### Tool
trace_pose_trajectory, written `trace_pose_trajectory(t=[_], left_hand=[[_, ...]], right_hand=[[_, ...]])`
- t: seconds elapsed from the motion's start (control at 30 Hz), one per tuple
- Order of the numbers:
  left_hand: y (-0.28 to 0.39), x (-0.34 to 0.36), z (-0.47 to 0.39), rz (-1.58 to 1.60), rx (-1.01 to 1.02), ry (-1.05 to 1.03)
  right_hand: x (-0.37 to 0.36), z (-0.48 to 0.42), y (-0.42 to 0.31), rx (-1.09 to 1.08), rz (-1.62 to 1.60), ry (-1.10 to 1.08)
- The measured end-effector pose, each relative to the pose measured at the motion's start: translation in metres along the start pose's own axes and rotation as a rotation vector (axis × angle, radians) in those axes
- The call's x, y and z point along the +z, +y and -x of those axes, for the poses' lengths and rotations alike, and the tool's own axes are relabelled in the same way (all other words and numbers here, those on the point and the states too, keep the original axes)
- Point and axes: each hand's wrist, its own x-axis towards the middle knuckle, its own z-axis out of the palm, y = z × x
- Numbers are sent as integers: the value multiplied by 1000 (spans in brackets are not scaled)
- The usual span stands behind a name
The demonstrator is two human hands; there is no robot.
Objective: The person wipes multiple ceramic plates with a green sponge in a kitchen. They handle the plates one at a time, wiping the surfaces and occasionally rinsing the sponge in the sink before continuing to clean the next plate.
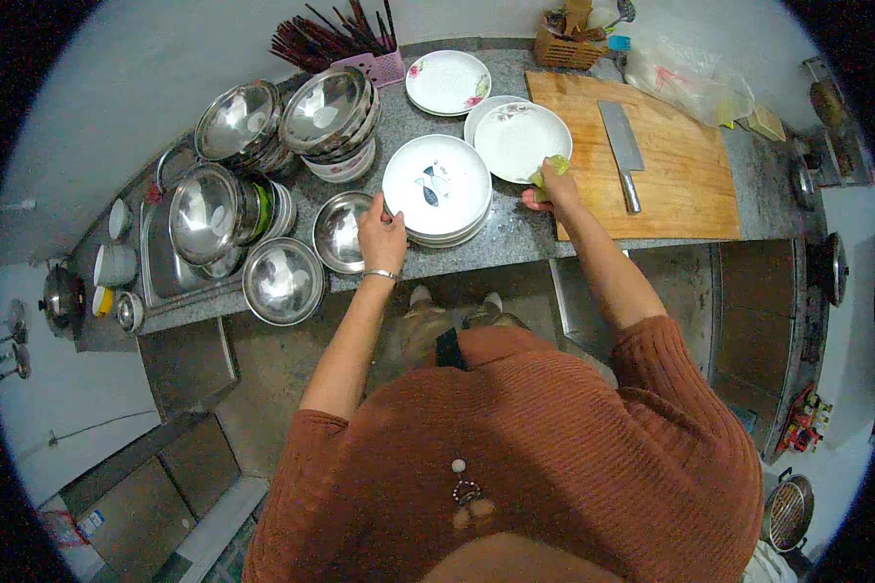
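Observation:
My left hand has its fingers at the near left rim of a white plate with a fish pattern, the top one of a stack at the counter's front. A yellow-green cloth or sponge is in my right hand, against the near right rim of a flower-patterned white plate. That plate partly covers another white plate. Behind them lies a short stack of floral plates. Beside my left wrist sits a stainless steel bowl, partly hidden by the hand.
A cleaver lies on a wooden cutting board to the right. Stacked steel bowls and a sink occupy the left. One steel bowl reaches the counter's front edge. Chopsticks fill a pink holder at the back.

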Motion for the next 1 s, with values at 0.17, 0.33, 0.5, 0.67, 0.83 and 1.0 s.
trace_pose_trajectory(t=[0.17,0.33,0.5,0.67,0.83,1.0], left_hand=[[-8,4,3,61,-64,-18],[9,-2,5,4,-87,-24],[22,-12,9,26,-61,22],[24,-6,-4,-133,102,74],[14,13,-10,3,25,0],[15,12,-10,27,34,-47]], right_hand=[[3,47,3,-322,294,68],[69,101,-16,-788,872,79],[106,124,-20,-1310,1091,81],[94,94,27,-1186,1278,-198],[124,97,-11,-1008,1250,-68],[131,91,11,-1248,1189,-205]])
